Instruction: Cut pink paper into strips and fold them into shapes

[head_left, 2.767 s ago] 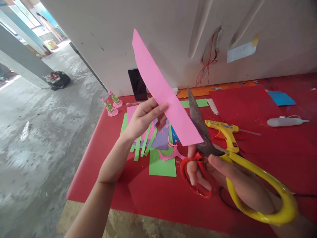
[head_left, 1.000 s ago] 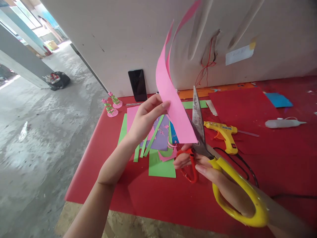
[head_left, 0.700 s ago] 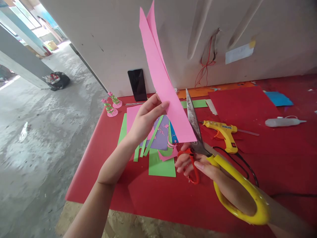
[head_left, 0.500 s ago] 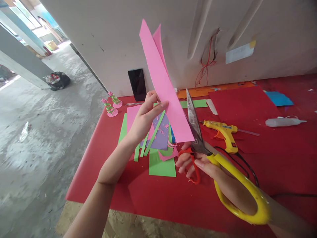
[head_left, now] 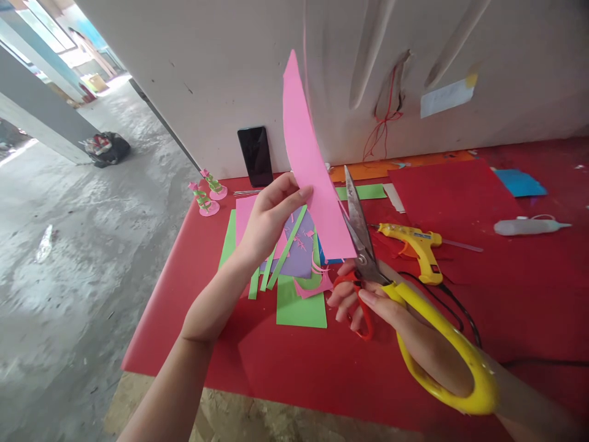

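Note:
My left hand (head_left: 278, 212) pinches a long piece of pink paper (head_left: 317, 196) between thumb and fingers and holds it upright above the table. Its top curves to a point. My right hand (head_left: 368, 301) grips scissors (head_left: 361, 221) with one yellow and one red handle loop. The blades are parted, and the paper's right edge lies at them, near the pivot. Below my hands are a green sheet (head_left: 301, 307), a purple sheet (head_left: 299, 264), narrow green strips (head_left: 288, 248) and pink offcuts (head_left: 317, 283).
A phone (head_left: 255, 156) leans on the wall beside two small pink-and-green paper ornaments (head_left: 209, 197). To the right are a yellow glue gun (head_left: 416, 245) with its cord, a glue bottle (head_left: 529, 226), a red sheet (head_left: 453, 193) and a blue piece (head_left: 519, 183). Red covers the table (head_left: 276, 374).
The top of the pink paper has swung right and down, and its flap no longer stands out separately. The scissor blades have shifted slightly along the paper's edge. My left hand has hardly moved.

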Available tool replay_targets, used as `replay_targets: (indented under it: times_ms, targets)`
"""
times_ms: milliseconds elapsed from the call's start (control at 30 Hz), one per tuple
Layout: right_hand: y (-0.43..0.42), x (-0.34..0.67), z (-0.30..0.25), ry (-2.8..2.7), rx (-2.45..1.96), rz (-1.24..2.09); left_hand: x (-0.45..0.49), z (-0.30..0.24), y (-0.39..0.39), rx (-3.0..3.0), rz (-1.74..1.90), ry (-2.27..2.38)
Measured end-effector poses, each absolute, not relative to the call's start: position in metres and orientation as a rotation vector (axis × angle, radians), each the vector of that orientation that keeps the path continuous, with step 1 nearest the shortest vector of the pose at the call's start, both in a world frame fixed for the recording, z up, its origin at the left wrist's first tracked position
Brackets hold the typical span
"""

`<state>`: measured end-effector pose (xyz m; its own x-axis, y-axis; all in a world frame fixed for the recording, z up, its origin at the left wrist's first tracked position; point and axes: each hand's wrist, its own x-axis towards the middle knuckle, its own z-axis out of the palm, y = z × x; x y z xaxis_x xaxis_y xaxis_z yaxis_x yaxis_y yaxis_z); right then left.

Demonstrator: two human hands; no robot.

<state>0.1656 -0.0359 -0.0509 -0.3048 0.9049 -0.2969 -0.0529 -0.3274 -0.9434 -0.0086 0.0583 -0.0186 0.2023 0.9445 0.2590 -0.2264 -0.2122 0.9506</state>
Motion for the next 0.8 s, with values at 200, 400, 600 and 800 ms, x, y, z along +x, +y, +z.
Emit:
replay_targets:
  times_ms: [200,400,600,800]
  targets:
    - [-0.035,0.163,-0.042,-1.063,-1.321,1.808,-0.012,-0.018,0.064,1.295,1.407,0.766]
    - [-0.037,0.164,-0.045,-1.120,-1.336,1.751,-0.011,-0.019,0.062,1.384,1.341,0.818]
    - [-0.040,0.167,-0.045,-1.268,-1.397,1.663,-0.008,-0.018,0.055,1.472,1.232,0.855]
    - [-0.038,0.166,-0.041,-1.251,-1.433,1.641,-0.009,-0.019,0.054,1.501,1.226,0.780]
